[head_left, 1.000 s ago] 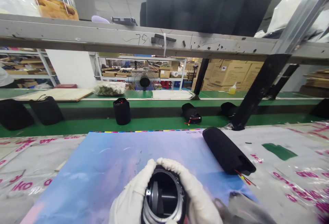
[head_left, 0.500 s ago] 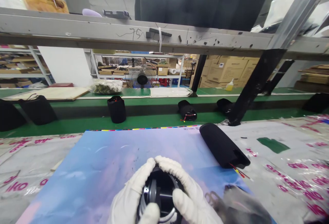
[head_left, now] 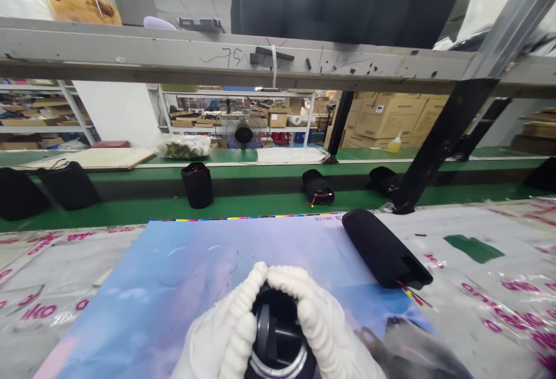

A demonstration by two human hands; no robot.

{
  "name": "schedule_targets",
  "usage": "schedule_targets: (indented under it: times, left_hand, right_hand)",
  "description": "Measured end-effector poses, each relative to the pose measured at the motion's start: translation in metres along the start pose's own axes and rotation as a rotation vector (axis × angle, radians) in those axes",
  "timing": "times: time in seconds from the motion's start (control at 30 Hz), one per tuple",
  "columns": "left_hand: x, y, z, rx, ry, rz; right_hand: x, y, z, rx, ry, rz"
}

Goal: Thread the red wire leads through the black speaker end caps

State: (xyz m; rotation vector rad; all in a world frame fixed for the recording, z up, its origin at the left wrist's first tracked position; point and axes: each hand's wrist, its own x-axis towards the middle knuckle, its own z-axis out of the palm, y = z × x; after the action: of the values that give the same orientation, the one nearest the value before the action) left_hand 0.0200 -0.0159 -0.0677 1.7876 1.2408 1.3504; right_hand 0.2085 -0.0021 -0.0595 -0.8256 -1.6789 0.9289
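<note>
Both hands wear white gloves and are wrapped round a black cylindrical housing (head_left: 282,332) at the bottom middle of the view. Its open end faces me and shows a dark, glossy inside with a strap-like band and a silvery ring at the lower rim. My left hand (head_left: 230,327) grips the left side, thumb along the edge. On the right side, the fingers of my right hand (head_left: 321,321) curl over the rim. The fingertips of both hands nearly meet at the far edge. Underneath lies a blue and pink printed sheet (head_left: 182,286).
Right of my hands lies a black fabric-covered cylinder (head_left: 382,246) with red and yellow wire ends. A blurred clear plastic bag (head_left: 417,344) is nearer. Several similar black cylinders, one upright (head_left: 197,186), stand along the green conveyor (head_left: 252,193). A shelf beam (head_left: 174,48) crosses above.
Both thumbs have shifted from over the housing's open end to its sides, so more of the inside shows. The whole scene has slid slightly right in view.
</note>
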Motion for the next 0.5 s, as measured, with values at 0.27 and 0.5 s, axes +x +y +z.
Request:
schedule_targets:
  times: [0.27, 0.5]
  left_hand:
    - [0.004, -0.022, 0.005, -0.075, 0.003, 0.028]
    - [0.022, -0.031, -0.008, -0.113, 0.090, -0.047]
  right_hand:
    - [0.011, -0.012, -0.006, -0.175, -0.069, -0.092]
    - [0.005, 0.004, -0.015, -0.236, 0.067, 0.066]
